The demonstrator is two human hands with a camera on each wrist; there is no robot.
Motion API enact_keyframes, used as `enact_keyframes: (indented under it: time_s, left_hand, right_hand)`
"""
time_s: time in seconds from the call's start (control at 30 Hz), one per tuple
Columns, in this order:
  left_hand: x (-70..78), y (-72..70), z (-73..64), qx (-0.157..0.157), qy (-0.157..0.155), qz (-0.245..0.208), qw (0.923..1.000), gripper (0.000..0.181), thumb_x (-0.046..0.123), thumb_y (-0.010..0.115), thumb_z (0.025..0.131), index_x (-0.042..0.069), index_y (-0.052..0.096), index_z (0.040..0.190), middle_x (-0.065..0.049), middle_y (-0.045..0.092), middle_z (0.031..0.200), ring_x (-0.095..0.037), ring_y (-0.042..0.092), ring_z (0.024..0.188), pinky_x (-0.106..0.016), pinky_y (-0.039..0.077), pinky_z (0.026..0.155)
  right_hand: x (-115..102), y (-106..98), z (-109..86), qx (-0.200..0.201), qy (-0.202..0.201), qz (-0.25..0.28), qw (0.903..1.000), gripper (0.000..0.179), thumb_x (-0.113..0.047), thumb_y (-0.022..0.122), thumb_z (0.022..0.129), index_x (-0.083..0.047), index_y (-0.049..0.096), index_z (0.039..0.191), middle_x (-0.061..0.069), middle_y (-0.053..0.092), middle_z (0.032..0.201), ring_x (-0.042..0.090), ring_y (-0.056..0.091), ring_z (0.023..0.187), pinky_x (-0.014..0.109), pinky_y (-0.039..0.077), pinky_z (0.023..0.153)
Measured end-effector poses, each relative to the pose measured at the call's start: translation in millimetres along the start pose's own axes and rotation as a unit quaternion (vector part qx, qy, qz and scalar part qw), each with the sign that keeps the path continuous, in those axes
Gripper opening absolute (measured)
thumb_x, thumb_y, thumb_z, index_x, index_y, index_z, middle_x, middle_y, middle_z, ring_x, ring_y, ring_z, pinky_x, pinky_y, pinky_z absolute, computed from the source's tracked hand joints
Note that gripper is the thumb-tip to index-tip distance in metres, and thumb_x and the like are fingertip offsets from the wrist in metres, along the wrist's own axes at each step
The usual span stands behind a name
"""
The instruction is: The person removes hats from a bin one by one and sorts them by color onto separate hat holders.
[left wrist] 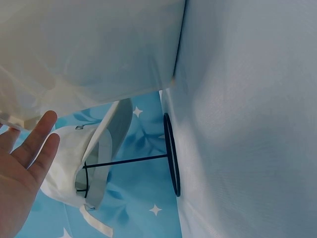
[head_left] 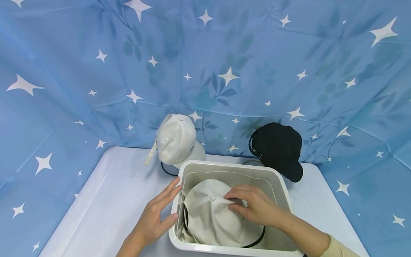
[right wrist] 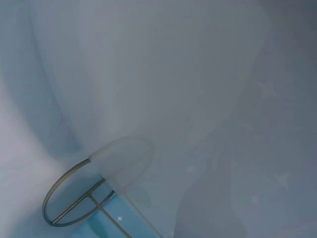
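Observation:
An off-white baseball cap (head_left: 210, 210) lies crown up inside a white plastic bin (head_left: 221, 165), its brim toward the lower right with a dark edge beneath. My right hand (head_left: 257, 205) is over the cap, fingers bent and thumb apart, the fingertips at the crown near its top button. No bunched fabric shows between them. My left hand (head_left: 154, 214) is at the bin's left side, fingers fairly straight and spread, touching the rim. In the left wrist view, the left hand (left wrist: 22, 168) appears beside the bin's pale wall (left wrist: 99, 54). The right wrist view does not show the right hand.
Behind the bin, a white cap (head_left: 176, 139) sits on a black wire stand (left wrist: 171, 153). At the back right is a black cap (head_left: 279, 148); a wire stand (right wrist: 67, 178) shows partly behind translucent plastic. A white cloth covers the table (head_left: 106, 200), before a blue starry curtain (head_left: 179, 43).

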State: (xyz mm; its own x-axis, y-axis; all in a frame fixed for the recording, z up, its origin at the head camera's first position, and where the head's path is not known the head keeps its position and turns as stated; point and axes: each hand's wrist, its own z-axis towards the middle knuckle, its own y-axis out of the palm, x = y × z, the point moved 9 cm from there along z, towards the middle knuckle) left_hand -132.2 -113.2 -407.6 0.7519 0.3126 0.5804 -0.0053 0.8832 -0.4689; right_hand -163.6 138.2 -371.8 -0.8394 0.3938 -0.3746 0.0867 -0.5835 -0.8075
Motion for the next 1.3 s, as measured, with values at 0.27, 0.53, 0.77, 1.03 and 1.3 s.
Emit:
enact_keyframes:
  time_s: [0.27,0.53,0.77,1.03,1.3]
  left_hand:
    - [0.1,0.3,0.1,-0.002,-0.007,-0.002,1.0000,0.071,0.005,0.065,0.082,-0.003,0.051,0.152,-0.020,0.040,0.164,-0.030,0.045,0.148,-0.024,0.031,0.120]
    - [-0.6,0.3,-1.0,-0.006,-0.012,0.000,0.9999,0.070,0.006,0.065,0.084,-0.002,0.051,0.152,-0.020,0.040,0.164,-0.030,0.046,0.147,-0.023,0.031,0.120]
    - [0.3,0.2,-0.6,-0.006,-0.010,0.004,0.9999,0.070,0.006,0.065,0.084,-0.002,0.051,0.152,-0.020,0.041,0.163,-0.030,0.046,0.147,-0.022,0.031,0.119]
    - [-1.0,-1.4,-1.0,-0.007,-0.018,0.010,0.9998,0.069,0.008,0.064,0.085,0.000,0.051,0.153,-0.017,0.040,0.164,-0.029,0.046,0.147,-0.022,0.031,0.119]
    - [-2.4,0.3,-1.4,-0.008,-0.022,-0.006,0.9997,0.071,0.006,0.064,0.085,0.001,0.050,0.154,-0.017,0.039,0.165,-0.030,0.045,0.147,-0.023,0.031,0.120]
  right_hand:
    - [1,-2,0.0,0.004,0.000,0.031,0.9995,0.033,-0.004,0.086,0.083,-0.017,0.077,0.111,-0.011,0.073,0.103,0.004,0.066,0.088,0.017,0.053,0.078]
    - [3,-3,-0.4,0.001,0.015,0.061,0.9980,0.030,-0.001,0.084,0.085,-0.016,0.077,0.110,-0.011,0.073,0.099,0.003,0.065,0.084,0.016,0.054,0.073]
    - [1,-6,-0.4,0.006,0.018,0.077,0.9968,0.032,0.002,0.083,0.084,-0.016,0.078,0.108,-0.009,0.073,0.097,0.004,0.064,0.082,0.018,0.055,0.071]
    - [0,-13,0.6,0.019,0.006,0.083,0.9963,0.032,0.006,0.083,0.082,-0.012,0.078,0.108,-0.004,0.074,0.095,0.008,0.065,0.080,0.016,0.055,0.072]
    - [1,-19,-0.7,0.019,0.019,0.073,0.9970,0.036,0.010,0.082,0.081,-0.012,0.078,0.108,-0.005,0.074,0.096,0.009,0.064,0.081,0.015,0.054,0.073]
